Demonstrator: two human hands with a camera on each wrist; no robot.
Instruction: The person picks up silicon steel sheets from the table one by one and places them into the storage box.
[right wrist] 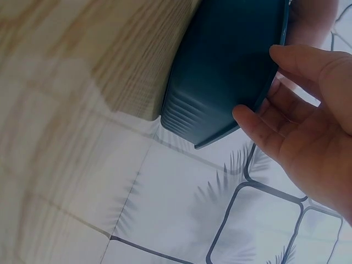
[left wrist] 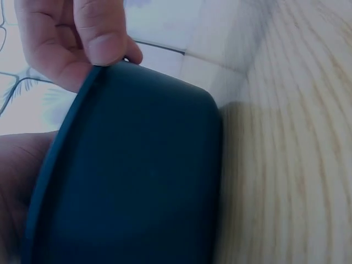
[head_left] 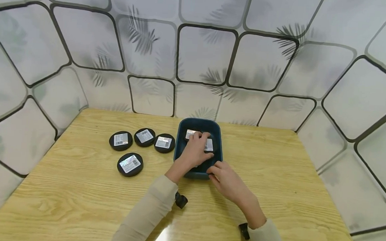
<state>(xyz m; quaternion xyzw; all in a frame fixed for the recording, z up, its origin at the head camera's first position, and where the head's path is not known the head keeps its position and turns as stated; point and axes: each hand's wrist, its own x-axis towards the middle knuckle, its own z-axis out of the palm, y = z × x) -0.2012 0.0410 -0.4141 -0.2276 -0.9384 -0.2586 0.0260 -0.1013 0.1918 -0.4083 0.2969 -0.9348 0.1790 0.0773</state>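
Seemingly partway: at twelve o'clock, my right hand (head_left: 225,178) pinches the blue bin (head_left: 204,124); my left hand (head_left: 196,151), grip unclear, reaches over labelled discs (head_left: 208,145) inside. Four black discs (head_left: 130,164) lie outside, toward nine.

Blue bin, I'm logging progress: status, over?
Left hand in bin over black discs, grip unclear, partly blocking view. Right hand gripping bin's near right corner. Four more discs on table, left of bin.
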